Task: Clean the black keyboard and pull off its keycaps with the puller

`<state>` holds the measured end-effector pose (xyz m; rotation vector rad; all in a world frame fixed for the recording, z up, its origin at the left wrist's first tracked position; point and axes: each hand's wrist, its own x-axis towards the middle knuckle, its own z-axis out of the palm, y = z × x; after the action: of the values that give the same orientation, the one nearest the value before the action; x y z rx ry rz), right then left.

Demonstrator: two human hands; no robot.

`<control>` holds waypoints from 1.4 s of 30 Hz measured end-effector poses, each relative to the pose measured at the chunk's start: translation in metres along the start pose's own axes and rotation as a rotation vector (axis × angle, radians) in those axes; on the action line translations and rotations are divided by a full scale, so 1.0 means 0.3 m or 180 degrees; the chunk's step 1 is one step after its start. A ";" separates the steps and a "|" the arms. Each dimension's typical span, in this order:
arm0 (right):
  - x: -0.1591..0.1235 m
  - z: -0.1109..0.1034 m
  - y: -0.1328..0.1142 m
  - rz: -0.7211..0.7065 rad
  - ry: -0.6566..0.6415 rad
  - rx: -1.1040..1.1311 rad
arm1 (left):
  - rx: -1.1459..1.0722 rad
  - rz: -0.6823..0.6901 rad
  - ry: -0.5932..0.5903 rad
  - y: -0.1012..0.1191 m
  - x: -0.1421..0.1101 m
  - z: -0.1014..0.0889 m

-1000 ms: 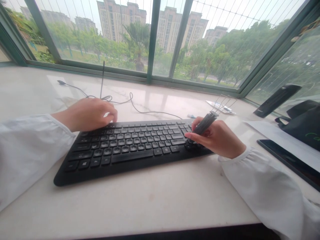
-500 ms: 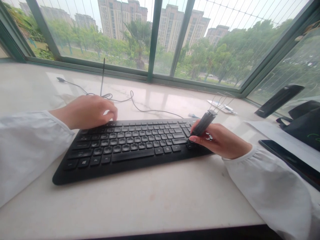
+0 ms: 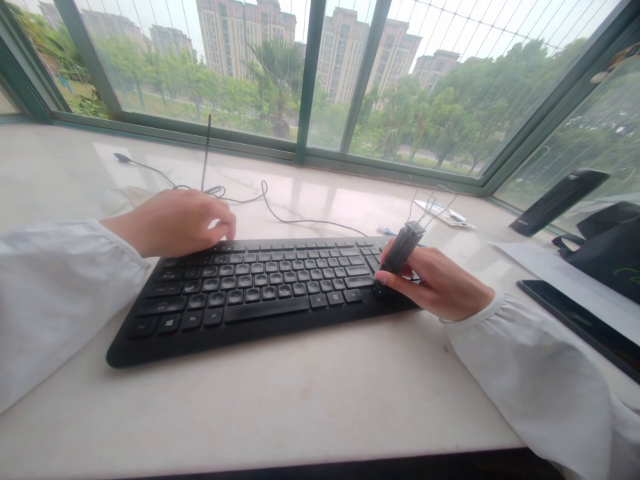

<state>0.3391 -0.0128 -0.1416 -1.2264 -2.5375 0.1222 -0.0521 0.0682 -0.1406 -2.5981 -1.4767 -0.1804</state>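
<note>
A black keyboard (image 3: 265, 310) lies on the pale countertop, its left end nearer to me. My left hand (image 3: 175, 220) is curled over its far left edge; the fingers bend down at the back rim and hold it, with some fingertips hidden. Over the right end of the keys, my right hand (image 3: 435, 280) pinches a black keyboard brush (image 3: 403, 247) between thumb and fingers. The brush leans to the right. Several thin bent wires, like a keycap puller, stick out of its upper end. Its lower end meets the keys near the number pad.
Behind the keyboard runs a thin black cable (image 3: 295, 221), beside a thin upright dark rod (image 3: 205, 157). To the right are a phone (image 3: 565, 310), white paper (image 3: 530, 260), a black box-like device (image 3: 557, 200) and a dark bag (image 3: 610, 247). Windows (image 3: 302, 87) border the counter.
My right hand and the brush have shifted slightly left, and the brush stands a little more upright. The left hand and the keyboard have hardly moved.
</note>
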 end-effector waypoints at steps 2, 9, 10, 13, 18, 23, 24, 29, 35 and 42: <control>0.002 0.002 -0.001 0.0015 -0.0007 0.0033 | 0.0019 0.0020 -0.0008 -0.003 0.000 0.002; 0.005 0.005 0.002 0.0137 0.0006 0.0083 | 0.0072 0.0035 -0.0017 -0.006 0.001 0.004; 0.006 0.005 0.003 0.0148 0.0005 0.0097 | 0.0071 0.0037 -0.0013 -0.006 0.001 0.004; 0.006 0.003 0.003 0.0169 0.0004 0.0179 | 0.0060 0.0048 -0.0023 -0.005 0.000 0.002; 0.002 -0.007 0.003 0.0293 0.0093 0.0324 | -0.0025 0.0019 -0.0034 0.004 0.000 -0.005; -0.011 -0.001 0.025 0.0442 0.0381 0.0941 | -0.0088 0.0022 -0.0015 0.005 -0.002 -0.006; -0.013 0.003 0.031 0.0477 0.0431 0.1072 | -0.0083 0.0027 -0.0008 0.005 -0.002 -0.006; -0.013 0.006 0.040 0.0617 0.0805 0.1999 | 0.0025 0.0031 -0.0001 0.007 -0.004 -0.006; -0.010 -0.016 0.021 0.0675 0.1333 0.2487 | 0.0075 0.0041 0.0012 0.016 -0.007 -0.016; -0.019 -0.012 0.032 0.0222 0.1659 0.1550 | 0.0029 0.0022 0.0087 0.011 -0.012 -0.020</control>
<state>0.3508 -0.0115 -0.1415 -0.9898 -1.8717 0.3607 -0.0511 0.0624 -0.1355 -2.5829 -1.4558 -0.2069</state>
